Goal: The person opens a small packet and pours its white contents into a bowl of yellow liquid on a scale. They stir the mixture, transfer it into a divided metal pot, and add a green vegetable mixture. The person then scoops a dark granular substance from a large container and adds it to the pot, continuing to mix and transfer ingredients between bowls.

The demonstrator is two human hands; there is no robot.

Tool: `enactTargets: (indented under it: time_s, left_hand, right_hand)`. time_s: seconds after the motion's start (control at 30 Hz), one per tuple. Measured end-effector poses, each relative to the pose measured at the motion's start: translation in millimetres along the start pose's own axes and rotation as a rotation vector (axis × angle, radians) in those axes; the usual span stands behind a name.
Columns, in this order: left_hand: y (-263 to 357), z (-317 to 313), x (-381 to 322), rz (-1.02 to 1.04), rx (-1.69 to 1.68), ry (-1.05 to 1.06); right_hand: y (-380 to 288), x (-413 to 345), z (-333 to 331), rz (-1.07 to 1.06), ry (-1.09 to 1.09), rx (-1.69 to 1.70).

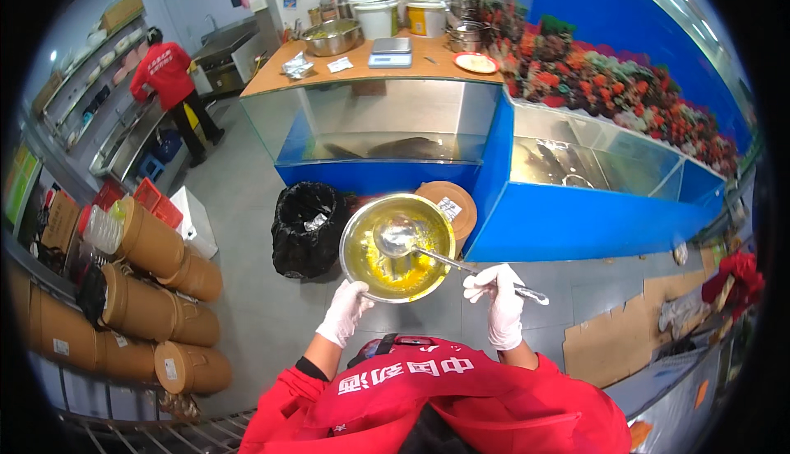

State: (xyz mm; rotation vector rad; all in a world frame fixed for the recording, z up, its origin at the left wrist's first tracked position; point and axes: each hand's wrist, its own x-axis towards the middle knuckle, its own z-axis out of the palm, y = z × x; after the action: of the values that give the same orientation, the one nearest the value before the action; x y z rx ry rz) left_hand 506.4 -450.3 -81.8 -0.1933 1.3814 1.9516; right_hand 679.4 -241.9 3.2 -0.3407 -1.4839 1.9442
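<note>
My left hand (347,312), in a white glove, grips the rim of a stainless steel mixing bowl (349,263) at its lower left. Yellow residue (395,272) coats the inside of the bowl, thickest low on the wall and bottom. My gloved right hand (498,297) is closed around the handle of a metal ladle (396,238). The ladle's round head is inside the bowl, and its handle crosses the right rim. Both hands are in front of my red apron (407,377), with the bowl held above the grey floor.
Beyond the bowl stand a black-lined bin (308,250), a lidded round drum (464,204) and blue-based fish tanks (592,219). A wooden counter (265,87) carries a scale (390,53) and buckets (378,19). Fibre drums (139,306) are stacked left. A person in red (165,74) stands by a sink.
</note>
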Motion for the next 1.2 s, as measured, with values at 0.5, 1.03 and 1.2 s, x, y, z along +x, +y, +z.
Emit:
enactTargets:
  time_s: [0.5,1.03,1.2]
  left_hand:
    - [173.3,-81.1,212.0,0.067,0.009,-0.106]
    - [402.1,52.1,465.5,0.105,0.001,-0.350]
    - [439.5,135.9,542.9,0.190,0.048,-0.360]
  right_hand:
    - [80.1,240.7,137.9,-0.006,-0.104,0.005]
    - [76.8,495.2,166.5,-0.213,0.171,0.057]
    - [80.0,593.7,137.1,-0.269,0.144,0.074]
